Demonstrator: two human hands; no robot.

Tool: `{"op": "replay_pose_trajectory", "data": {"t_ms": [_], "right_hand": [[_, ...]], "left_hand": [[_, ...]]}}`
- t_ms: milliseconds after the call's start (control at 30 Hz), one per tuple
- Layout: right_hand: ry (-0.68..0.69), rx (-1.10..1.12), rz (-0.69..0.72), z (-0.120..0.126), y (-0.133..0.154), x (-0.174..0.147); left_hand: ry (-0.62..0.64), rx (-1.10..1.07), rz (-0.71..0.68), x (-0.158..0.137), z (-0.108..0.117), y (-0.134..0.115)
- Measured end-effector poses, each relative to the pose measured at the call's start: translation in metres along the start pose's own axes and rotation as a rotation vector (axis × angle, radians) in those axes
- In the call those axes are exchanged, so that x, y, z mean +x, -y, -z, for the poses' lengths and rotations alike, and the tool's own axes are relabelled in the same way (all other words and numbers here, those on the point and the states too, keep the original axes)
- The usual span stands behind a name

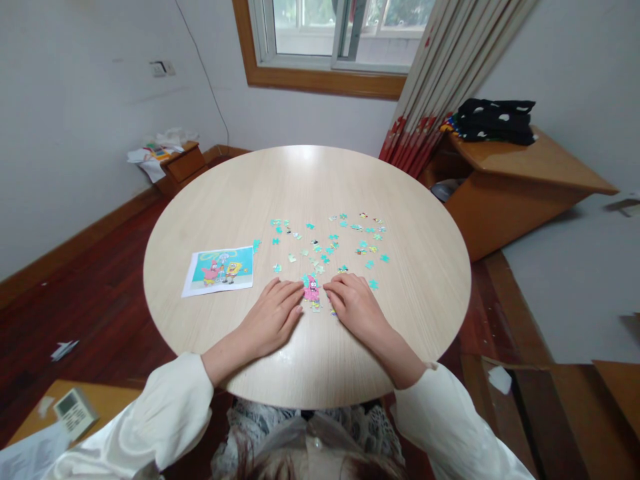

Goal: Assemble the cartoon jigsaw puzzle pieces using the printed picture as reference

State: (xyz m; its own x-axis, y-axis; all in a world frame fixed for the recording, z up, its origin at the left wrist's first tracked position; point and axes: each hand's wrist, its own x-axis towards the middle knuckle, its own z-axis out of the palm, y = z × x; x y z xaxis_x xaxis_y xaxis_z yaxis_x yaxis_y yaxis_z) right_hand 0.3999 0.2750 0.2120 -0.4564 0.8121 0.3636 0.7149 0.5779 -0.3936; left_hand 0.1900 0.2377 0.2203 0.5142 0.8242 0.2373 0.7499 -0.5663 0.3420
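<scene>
A small joined section of jigsaw puzzle [312, 292], showing a pink starfish character, lies on the round table [305, 373] between my hands. My left hand [274, 310] rests flat at its left edge, fingers stretched out and fingertips touching it. At the right edge, my right hand [356, 303] has its fingers bent, with thumb and fingertips close together; anything between them is too small to make out. Partly under that hand lies a colourful puzzle piece [333, 311]. Loose turquoise puzzle pieces [326, 259] are scattered just beyond the section.
A printed reference picture [220, 271] lies to the left of my hands. More loose pieces [369, 231] spread toward the table's back right. Beyond the table stand a wooden desk [525, 173] with dark cloth on it and a curtain [440, 87]. A calculator-like device [76, 413] sits lower left.
</scene>
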Motion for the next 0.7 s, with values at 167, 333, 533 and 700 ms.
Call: {"op": "replay_pose_trajectory", "data": {"t_ms": [167,333,533,700], "right_hand": [[0.012,0.012,0.014,-0.003,0.000,0.000],[0.027,0.024,0.029,-0.006,0.001,0.000],[-0.001,0.025,0.023,-0.004,0.001,0.000],[-0.063,0.015,-0.003,0.008,-0.008,-0.001]], "left_hand": [[0.020,-0.013,-0.004,0.001,0.000,-0.002],[0.018,-0.034,-0.010,0.002,-0.002,-0.004],[-0.004,-0.020,-0.008,0.002,-0.002,-0.004],[-0.094,-0.018,0.000,0.003,0.000,0.000]]}}
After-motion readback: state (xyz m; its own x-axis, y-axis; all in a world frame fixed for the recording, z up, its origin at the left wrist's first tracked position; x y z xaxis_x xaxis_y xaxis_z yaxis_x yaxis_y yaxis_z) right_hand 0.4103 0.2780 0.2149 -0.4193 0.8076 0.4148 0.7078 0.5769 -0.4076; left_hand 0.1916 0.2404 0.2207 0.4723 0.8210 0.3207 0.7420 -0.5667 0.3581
